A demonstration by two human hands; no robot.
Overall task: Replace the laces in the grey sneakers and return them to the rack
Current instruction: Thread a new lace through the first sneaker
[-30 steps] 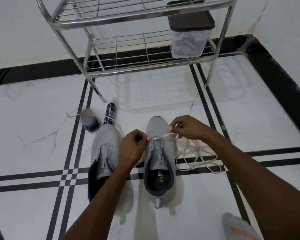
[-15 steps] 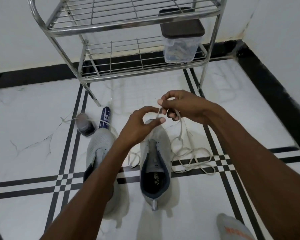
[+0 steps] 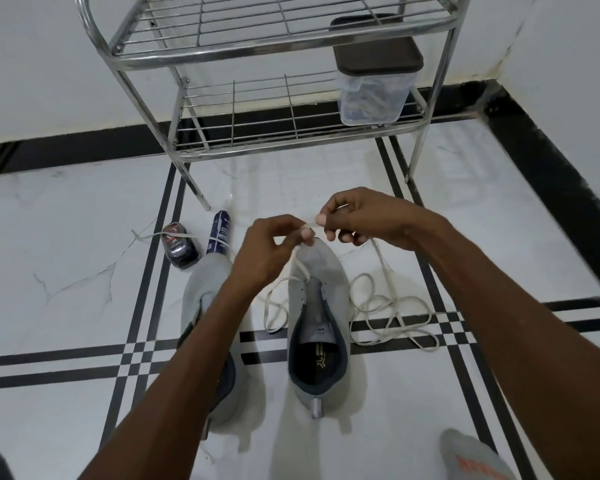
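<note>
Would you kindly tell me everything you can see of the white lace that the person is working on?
The white lace is a long, flat, off-white cord, cloth by the look of it. Both hands pinch it above the toe of the right-hand grey sneaker: the left hand and the right hand hold a short taut stretch between them. From there it runs down to the sneaker's front eyelets, and its slack lies in loose loops on the floor on both sides of that shoe.

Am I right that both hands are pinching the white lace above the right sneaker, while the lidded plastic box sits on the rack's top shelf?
Not quite. The head view shows the plastic box on the rack's lower shelf, not the top one. The rest holds: the left hand and right hand pinch the white lace above the right sneaker.
</note>
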